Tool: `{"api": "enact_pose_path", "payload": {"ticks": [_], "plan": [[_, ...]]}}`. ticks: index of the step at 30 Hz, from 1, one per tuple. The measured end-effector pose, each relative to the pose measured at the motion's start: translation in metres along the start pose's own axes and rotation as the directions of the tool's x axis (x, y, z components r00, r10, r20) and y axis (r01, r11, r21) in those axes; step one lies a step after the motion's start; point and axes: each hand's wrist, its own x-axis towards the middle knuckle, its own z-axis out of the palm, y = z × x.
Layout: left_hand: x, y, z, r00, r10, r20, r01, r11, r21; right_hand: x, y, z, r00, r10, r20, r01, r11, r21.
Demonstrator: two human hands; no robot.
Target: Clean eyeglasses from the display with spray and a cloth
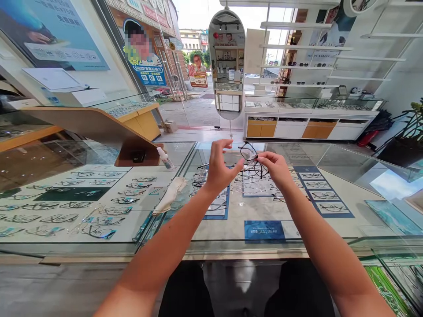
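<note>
Dark-framed eyeglasses [248, 152] are held above the glass counter by my right hand [275, 167], its thumb and fingers pinched on the frame near the hinge. To the left of them is my left hand [220, 168], fingers curved and spread from the thumb, with nothing between them. My left thumb tip comes close to the glasses; whether it touches them I cannot tell. Beneath both hands, several pairs of glasses lie in the display case, partly hidden by my hands. A folded pale cloth [171, 195] rests on the countertop left of my left forearm.
A small white spray bottle [165, 158] stands by the brown wooden panel [99, 125]. More frames [62, 218] fill the case at left. An oval mirror [228, 66] rises beyond the counter [231, 255]. Shelves and a white cabinet [292, 127] line the far side.
</note>
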Motion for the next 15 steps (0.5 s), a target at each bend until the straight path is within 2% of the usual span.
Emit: {"api": "enact_pose_path", "payload": {"ticks": [1, 2, 5, 8, 11, 15], "plan": [[-0.002, 0.004, 0.001, 0.998, 0.024, -0.052, -0.021, 0.998, 0.055, -0.001, 0.001, 0.002, 0.999, -0.022, -0.032, 0.021, 1.000, -0.011], [-0.003, 0.007, 0.002, 0.998, 0.036, -0.059, -0.031, 0.996, 0.083, -0.002, 0.001, 0.004, 0.997, -0.047, -0.056, 0.046, 0.998, -0.032], [-0.008, 0.018, 0.006, 0.995, -0.025, 0.101, 0.020, 0.998, 0.055, -0.007, 0.001, 0.012, 0.981, -0.159, -0.116, 0.140, 0.978, -0.156], [-0.011, 0.023, 0.010, 0.963, -0.168, 0.211, 0.169, 0.986, 0.017, -0.015, 0.002, 0.022, 0.945, -0.288, -0.154, 0.230, 0.921, -0.313], [-0.013, 0.019, 0.014, 0.918, -0.314, 0.244, 0.334, 0.941, -0.045, -0.022, 0.002, 0.029, 0.915, -0.386, -0.114, 0.310, 0.856, -0.414], [-0.010, 0.011, 0.013, 0.863, -0.457, 0.214, 0.491, 0.858, -0.151, -0.027, -0.002, 0.033, 0.890, -0.455, 0.037, 0.409, 0.759, -0.506]]}}
